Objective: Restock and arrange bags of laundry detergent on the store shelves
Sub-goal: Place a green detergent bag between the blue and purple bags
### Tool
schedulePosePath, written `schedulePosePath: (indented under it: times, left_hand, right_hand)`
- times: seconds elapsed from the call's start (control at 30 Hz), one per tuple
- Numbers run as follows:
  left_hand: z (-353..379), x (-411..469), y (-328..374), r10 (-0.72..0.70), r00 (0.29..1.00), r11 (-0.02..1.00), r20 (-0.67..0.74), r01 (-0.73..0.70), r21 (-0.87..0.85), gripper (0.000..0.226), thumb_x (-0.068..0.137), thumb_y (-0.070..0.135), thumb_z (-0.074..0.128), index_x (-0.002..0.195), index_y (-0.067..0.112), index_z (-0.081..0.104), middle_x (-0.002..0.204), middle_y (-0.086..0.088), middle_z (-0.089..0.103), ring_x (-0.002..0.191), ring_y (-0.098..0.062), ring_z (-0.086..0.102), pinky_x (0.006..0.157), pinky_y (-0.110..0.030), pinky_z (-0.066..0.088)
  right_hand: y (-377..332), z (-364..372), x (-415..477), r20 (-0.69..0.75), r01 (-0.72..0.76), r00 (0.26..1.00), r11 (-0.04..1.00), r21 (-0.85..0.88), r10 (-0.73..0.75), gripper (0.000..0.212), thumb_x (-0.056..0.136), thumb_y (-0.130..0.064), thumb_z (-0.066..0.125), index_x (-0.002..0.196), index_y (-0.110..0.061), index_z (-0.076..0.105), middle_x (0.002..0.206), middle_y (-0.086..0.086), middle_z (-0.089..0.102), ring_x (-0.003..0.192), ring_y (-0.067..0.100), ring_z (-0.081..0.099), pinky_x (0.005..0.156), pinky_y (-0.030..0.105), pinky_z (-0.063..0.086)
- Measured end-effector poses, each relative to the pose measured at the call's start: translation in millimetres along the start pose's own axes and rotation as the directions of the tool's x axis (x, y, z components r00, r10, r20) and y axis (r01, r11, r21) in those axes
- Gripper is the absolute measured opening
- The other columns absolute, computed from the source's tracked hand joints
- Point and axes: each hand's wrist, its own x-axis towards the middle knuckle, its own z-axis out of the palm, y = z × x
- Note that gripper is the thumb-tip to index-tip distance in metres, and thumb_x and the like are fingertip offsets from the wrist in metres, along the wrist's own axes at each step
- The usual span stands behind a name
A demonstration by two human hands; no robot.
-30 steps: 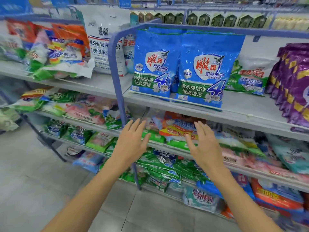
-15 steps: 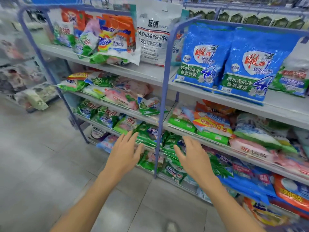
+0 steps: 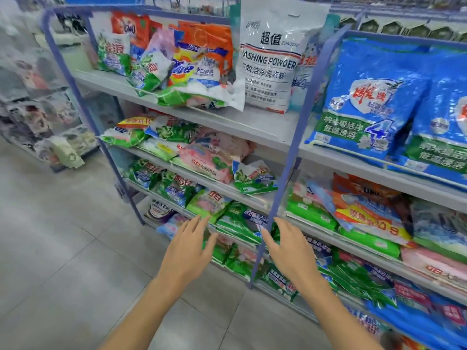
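Shelves (image 3: 265,127) have slid rightward; left hand (image 3: 187,251) and right hand (image 3: 290,251) stay spread, empty.

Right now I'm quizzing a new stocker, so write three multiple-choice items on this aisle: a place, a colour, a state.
1. The white washing powder bag stands on: A floor; B top shelf; C lowest shelf.
2. The shelf post between the hands is: A red; B blue; C yellow.
3. The left hand and right hand: A both open, empty; B both grip bags; C share one bag.
Answers: 1 B, it stands upright there; 2 B, blue paint; 3 A, fingers spread, holding nothing.
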Motion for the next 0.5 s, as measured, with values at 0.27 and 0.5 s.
schedulePosePath:
  times: [0.27, 0.5]
  left_hand:
    - [1, 98, -26, -0.008, 0.995, 0.999, 0.099, 0.012, -0.038, 0.062, 0.105, 0.049, 0.039, 0.156, 0.014, 0.035, 0.161, -0.004, 0.037, 0.147, -0.023, 0.034, 0.120, -0.040, 0.032]
    - [33, 204, -24, 0.076, 0.972, 0.993, 0.220, -0.055, -0.101, 0.059, 0.107, 0.045, 0.038, 0.157, 0.016, 0.029, 0.160, -0.006, 0.038, 0.143, -0.025, 0.038, 0.111, -0.038, 0.036]
  right_hand:
    - [-26, 29, 100, 0.022, -0.077, 0.997, 0.995, 0.067, 0.075, 0.061, 0.104, -0.055, 0.042, 0.154, -0.019, 0.039, 0.155, 0.002, 0.046, 0.142, 0.022, 0.041, 0.110, 0.039, 0.039]
    - [-23, 71, 185, -0.036, -0.172, 0.984, 0.979, 0.112, 0.177, 0.056, 0.103, -0.055, 0.044, 0.150, -0.026, 0.044, 0.148, 0.004, 0.055, 0.133, 0.027, 0.051, 0.101, 0.041, 0.045]
